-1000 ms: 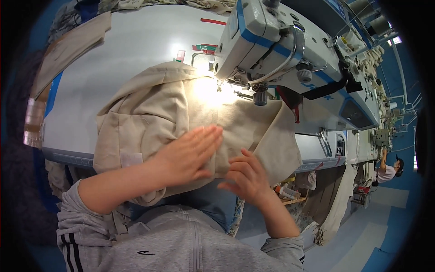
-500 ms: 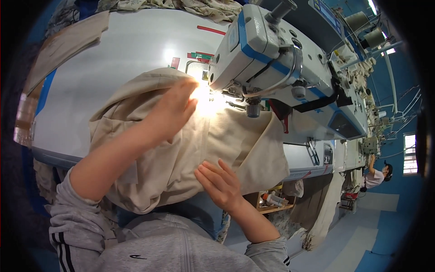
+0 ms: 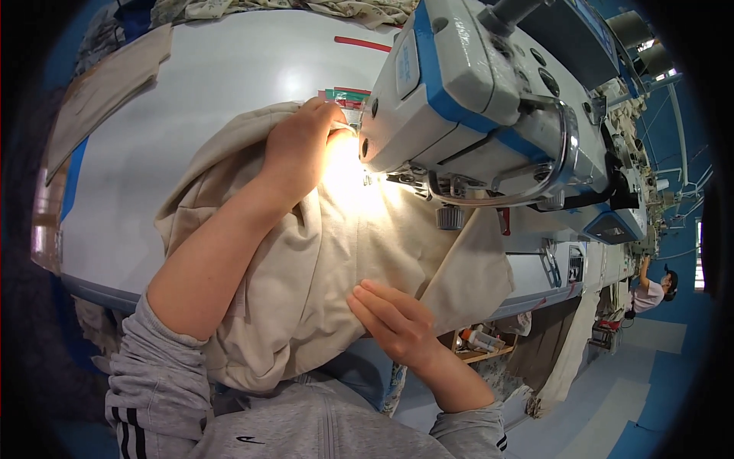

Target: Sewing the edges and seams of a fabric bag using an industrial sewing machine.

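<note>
The left hand (image 3: 303, 149) grasps beige fabric (image 3: 390, 245) beside the sewing machine (image 3: 397, 126). The right hand (image 3: 397, 325) touches the fabric's near side; I cannot tell whether it grips.

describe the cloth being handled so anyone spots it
Find the white sewing machine. At its brightly lit end, a rumpled beige cloth spreads over the near edge of the white table. Unlike the flatter beige piece at far left, the left hand is on it.
</note>
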Available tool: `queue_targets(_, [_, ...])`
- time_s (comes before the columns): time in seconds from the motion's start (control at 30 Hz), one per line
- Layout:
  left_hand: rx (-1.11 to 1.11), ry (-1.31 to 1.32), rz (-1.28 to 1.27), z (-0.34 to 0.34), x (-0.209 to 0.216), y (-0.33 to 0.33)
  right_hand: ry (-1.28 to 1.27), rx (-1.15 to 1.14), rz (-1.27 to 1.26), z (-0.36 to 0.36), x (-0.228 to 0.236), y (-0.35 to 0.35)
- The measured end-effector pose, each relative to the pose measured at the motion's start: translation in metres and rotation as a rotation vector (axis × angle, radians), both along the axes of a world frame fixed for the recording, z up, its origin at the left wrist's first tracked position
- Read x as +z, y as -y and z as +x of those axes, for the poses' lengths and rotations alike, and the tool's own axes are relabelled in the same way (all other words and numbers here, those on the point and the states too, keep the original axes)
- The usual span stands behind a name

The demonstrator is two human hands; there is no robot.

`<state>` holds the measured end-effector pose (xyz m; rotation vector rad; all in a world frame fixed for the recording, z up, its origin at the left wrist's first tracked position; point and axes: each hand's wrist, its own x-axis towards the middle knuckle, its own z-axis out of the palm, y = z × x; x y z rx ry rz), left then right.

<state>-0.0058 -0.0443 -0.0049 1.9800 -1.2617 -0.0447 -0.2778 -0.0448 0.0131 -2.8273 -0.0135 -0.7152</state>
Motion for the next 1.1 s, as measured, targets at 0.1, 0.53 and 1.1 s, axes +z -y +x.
queue_targets(0.1, [0.017,0.016,-0.024,0.002,-0.002,0.002,-0.036,-0.002,0.011,0.001,0.003,0.003])
queue_targets(0.53, [-0.049,0.065,0.048,-0.002,0.010,-0.015,0.054,-0.031,0.029,0.005,-0.001,-0.004])
queue_targets(1.1, [0.105,0.528,0.553,0.024,0.061,-0.207,0.065,-0.038,0.105,-0.004,-0.006,-0.015])
